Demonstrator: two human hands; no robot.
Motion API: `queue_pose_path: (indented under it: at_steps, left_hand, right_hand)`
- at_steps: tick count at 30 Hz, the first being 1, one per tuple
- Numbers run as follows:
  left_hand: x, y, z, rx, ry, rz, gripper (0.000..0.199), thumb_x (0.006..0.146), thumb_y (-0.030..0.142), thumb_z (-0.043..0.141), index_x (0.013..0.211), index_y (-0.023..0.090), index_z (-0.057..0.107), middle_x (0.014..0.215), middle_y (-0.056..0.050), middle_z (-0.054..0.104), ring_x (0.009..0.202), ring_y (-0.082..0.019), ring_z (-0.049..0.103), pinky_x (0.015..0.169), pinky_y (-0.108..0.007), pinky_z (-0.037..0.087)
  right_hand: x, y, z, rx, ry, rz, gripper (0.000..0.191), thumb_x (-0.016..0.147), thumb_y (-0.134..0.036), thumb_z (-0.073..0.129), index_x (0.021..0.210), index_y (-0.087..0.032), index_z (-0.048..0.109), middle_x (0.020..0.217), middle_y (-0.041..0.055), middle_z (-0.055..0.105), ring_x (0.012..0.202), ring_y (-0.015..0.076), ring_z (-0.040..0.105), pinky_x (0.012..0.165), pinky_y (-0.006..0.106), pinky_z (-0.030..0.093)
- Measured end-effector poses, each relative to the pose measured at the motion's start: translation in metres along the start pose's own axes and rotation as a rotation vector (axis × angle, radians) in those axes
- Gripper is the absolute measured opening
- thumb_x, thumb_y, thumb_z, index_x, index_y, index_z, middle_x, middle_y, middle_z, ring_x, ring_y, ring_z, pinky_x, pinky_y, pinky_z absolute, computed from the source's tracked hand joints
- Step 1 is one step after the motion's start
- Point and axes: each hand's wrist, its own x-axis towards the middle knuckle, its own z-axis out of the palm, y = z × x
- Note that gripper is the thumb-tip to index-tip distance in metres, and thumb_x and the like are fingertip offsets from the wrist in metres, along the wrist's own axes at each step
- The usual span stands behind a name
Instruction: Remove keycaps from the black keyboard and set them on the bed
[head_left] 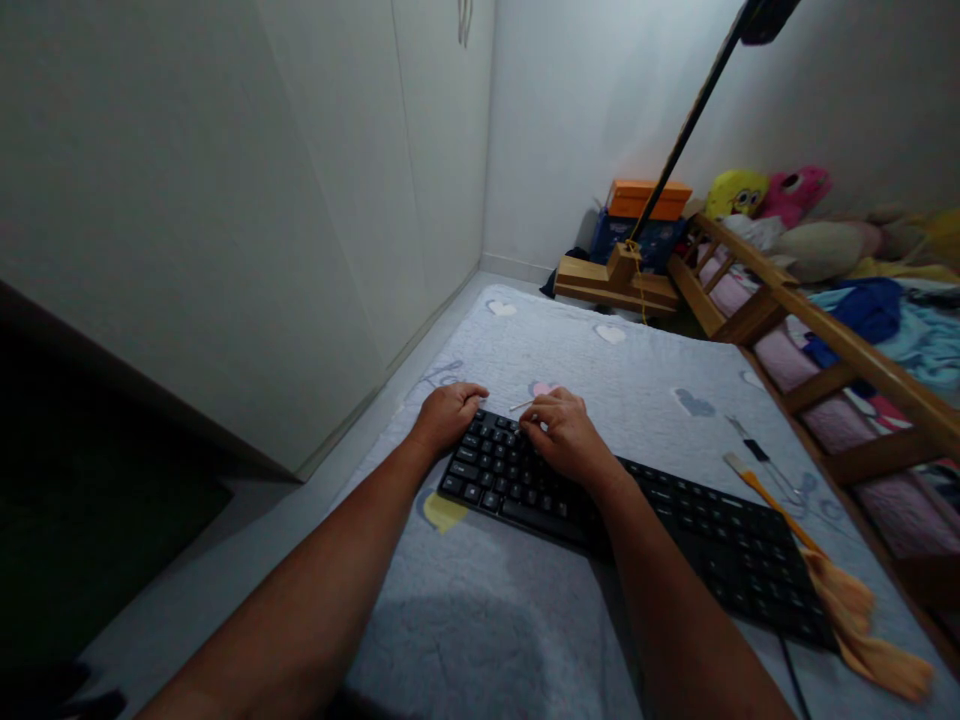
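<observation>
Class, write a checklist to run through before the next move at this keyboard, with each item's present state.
1. Keyboard lying keys-up on the patterned cover: ok.
2. Left hand gripping firmly: cannot tell; it is at the keyboard's far left corner.
3. White stick in the right hand: ok, one end sticks out.
4. All keys in sight: not ok; the right hand and forearm hide some.
5. Orange cloth beside the keyboard's right end: ok.
6. Cable unplugged: cannot tell; its other end is out of view.
</observation>
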Motion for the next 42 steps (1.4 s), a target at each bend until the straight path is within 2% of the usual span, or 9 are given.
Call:
queue_pose_path:
  at_steps: [4, 23, 42]
  left_hand:
    - [-0.001, 0.001, 0.000, -0.001, 0.004, -0.004, 0.035, 0.084, 0.026, 0.043, 0.101, 0.020, 0.073, 0.107, -0.005, 0.074, 0.104, -0.019, 0.065, 0.098, -0.032, 0.047]
    - [0.000, 0.000, 0.000, -0.004, -0.001, -0.010, 0.035, 0.084, 0.026, 0.044, 0.101, 0.020, 0.073, 0.108, -0.005, 0.074, 0.104, -0.018, 0.065, 0.098, -0.031, 0.046]
    - [0.000, 0.001, 0.000, 0.008, -0.006, -0.012, 0.035, 0.084, 0.026, 0.044, 0.101, 0.021, 0.073, 0.108, -0.004, 0.074, 0.103, -0.018, 0.065, 0.097, -0.031, 0.047]
  right_hand:
    - [0.000, 0.000, -0.003, -0.007, -0.009, 0.016, 0.021, 0.087, -0.017, 0.054, 0.075, -0.019, 0.071, 0.077, 0.0047, 0.070, 0.086, 0.0205, 0.053, 0.085, 0.037, 0.033]
    - [0.002, 0.000, 0.003, -0.048, 0.007, 0.116, 0.018, 0.088, -0.019, 0.052, 0.083, -0.018, 0.070, 0.087, 0.0075, 0.070, 0.094, 0.0236, 0.052, 0.086, 0.039, 0.033]
    - [0.002, 0.004, 0.006, -0.052, 0.042, 0.135, 0.016, 0.087, -0.018, 0.056, 0.082, -0.020, 0.070, 0.087, 0.0061, 0.069, 0.093, 0.0230, 0.052, 0.083, 0.037, 0.033]
